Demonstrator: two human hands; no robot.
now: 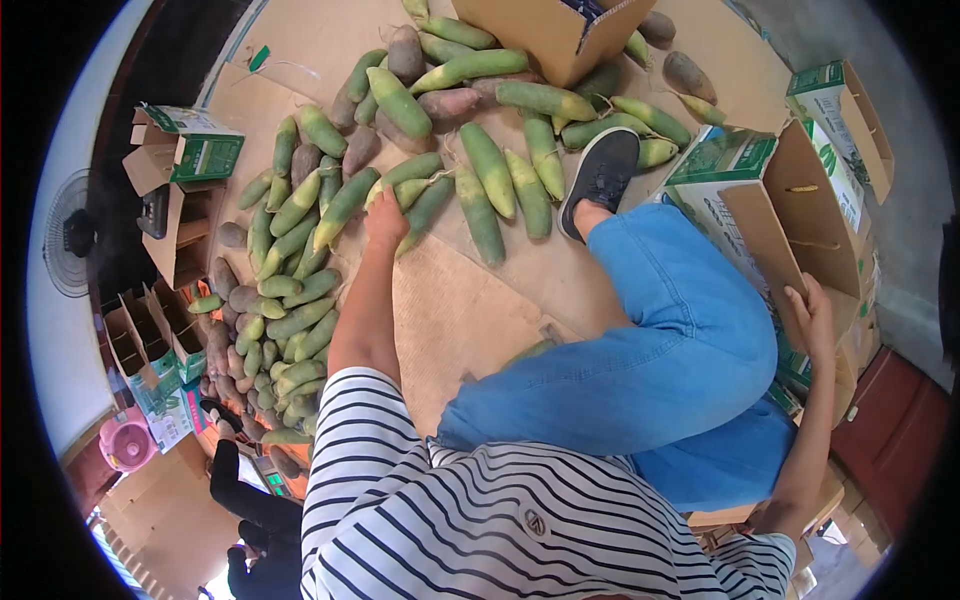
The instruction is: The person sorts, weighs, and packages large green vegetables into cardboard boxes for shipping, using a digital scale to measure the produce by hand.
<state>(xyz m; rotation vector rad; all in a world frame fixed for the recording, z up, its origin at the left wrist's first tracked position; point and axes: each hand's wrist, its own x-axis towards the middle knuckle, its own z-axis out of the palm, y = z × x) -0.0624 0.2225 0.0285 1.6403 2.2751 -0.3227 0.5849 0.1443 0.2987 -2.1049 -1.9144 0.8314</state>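
My left hand (pixel 384 218) reaches forward into a spread of long green radishes. Its fingers are closed around the pale end of one green radish (pixel 412 169), and other radishes lie close on both sides. On the right, my right hand (pixel 812 316) grips the edge of an open cardboard box (pixel 745 225) with green and white printing. The box is tilted beside my bent leg, its flaps standing out. Several loose green radishes (pixel 487 170) lie between my left hand and my shoe.
Brown-purple roots (pixel 688 76) lie among the radishes, with a dense heap at left. A plain carton (pixel 555 35) stands at the back. More printed boxes (pixel 190 150) are at left, near a fan (pixel 76 232) and pink device (pixel 127 440). Another person's dark sleeve (pixel 255 490) shows lower left.
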